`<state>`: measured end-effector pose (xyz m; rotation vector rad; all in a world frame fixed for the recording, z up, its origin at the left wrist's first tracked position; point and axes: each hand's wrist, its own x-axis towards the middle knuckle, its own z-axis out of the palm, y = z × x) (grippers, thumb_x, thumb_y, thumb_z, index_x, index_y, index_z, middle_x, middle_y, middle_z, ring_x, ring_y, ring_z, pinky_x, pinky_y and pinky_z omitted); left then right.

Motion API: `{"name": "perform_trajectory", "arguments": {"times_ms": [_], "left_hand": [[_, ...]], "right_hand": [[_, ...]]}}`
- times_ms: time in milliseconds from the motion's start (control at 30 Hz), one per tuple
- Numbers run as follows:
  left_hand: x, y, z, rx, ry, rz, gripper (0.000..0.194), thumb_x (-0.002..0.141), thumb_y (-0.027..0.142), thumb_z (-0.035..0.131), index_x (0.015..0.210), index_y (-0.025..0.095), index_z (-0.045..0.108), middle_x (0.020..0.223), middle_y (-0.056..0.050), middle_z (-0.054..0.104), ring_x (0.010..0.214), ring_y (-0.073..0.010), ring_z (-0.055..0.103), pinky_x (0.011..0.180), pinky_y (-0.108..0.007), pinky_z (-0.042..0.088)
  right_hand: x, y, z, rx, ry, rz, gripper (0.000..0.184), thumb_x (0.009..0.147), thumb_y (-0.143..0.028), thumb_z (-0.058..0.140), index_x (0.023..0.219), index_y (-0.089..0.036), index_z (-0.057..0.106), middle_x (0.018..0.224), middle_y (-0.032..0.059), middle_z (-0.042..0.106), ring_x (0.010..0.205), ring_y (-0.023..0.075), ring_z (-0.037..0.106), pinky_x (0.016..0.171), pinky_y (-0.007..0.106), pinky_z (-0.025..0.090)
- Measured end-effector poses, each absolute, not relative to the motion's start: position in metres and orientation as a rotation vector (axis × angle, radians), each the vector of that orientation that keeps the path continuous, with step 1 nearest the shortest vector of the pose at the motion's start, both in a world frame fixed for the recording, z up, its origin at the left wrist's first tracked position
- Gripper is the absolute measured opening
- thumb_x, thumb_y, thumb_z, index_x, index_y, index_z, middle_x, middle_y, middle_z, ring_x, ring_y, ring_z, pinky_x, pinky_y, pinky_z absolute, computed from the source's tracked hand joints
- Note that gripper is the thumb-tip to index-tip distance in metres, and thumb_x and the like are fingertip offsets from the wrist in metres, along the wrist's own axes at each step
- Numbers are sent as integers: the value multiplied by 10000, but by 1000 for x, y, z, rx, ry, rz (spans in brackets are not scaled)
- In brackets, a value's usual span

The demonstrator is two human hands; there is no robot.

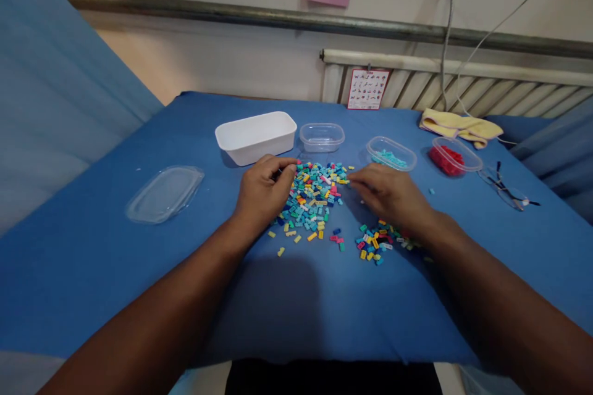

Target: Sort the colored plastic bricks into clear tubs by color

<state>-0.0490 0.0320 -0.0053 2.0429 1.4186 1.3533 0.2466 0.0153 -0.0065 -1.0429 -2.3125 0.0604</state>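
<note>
A large heap of small toy building bricks [308, 197], mostly turquoise with yellow, pink and dark blue ones among them, lies in the middle of the blue-covered table. At its left edge is my left hand [264, 191], thumb and forefinger pinched together; what they hold, if anything, is hidden. My right hand [393, 194] is at the right edge of the heap with its fingertips pressed together, and I cannot make out anything between them. Below that hand is a smaller pile of mixed bricks [373, 244], partly covered by my wrist. Several loose yellow bricks [297, 239] lie in front of the heap.
Behind the heap stand a white bin [257, 142] and a clear tub [322, 147]. Farther right are a tub with turquoise bricks [391, 155] and a tub with red bricks [448, 160]. Glasses [504, 188], a yellow cloth [458, 125] and a clear lid [165, 194] also lie here.
</note>
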Motion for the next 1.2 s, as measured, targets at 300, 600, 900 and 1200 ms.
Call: {"name": "perform_trajectory", "arguments": {"times_ms": [300, 600, 900, 1200], "left_hand": [[-49, 33, -13, 2007, 1396, 1342, 190, 992, 242, 680, 1059, 234, 858, 949, -21, 780, 851, -168, 707, 853, -328, 575], [-48, 31, -13, 2048, 1354, 1342, 197, 996, 214, 669, 1054, 230, 856, 970, -30, 790, 887, -172, 717, 876, -341, 585], [-46, 29, -16, 2055, 1339, 1315, 199, 1010, 236, 662, 1060, 228, 854, 909, -27, 757, 879, -183, 716, 842, -346, 568], [-48, 28, -17, 2040, 1356, 1312, 192, 1000, 224, 672, 1064, 235, 853, 954, -27, 778, 886, -178, 718, 849, -343, 576]], "right_hand": [[229, 12, -21, -1139, -2564, 96, 269, 1096, -240, 581, 1247, -177, 796, 1086, 121, 789, 1019, 264, 734, 932, 386, 575], [238, 7, -18, -1278, -2581, 73, 272, 1098, -293, 581, 1261, -198, 775, 1156, 125, 803, 1100, 285, 740, 929, 390, 563], [227, 0, 6, -1259, -2466, 317, 183, 1090, -294, 583, 1096, -205, 743, 1024, 63, 795, 898, 208, 728, 798, 311, 500], [199, 7, -8, -1353, -2488, 312, 163, 1067, -195, 591, 1086, -209, 753, 1070, 70, 796, 972, 218, 723, 854, 303, 494]]}}
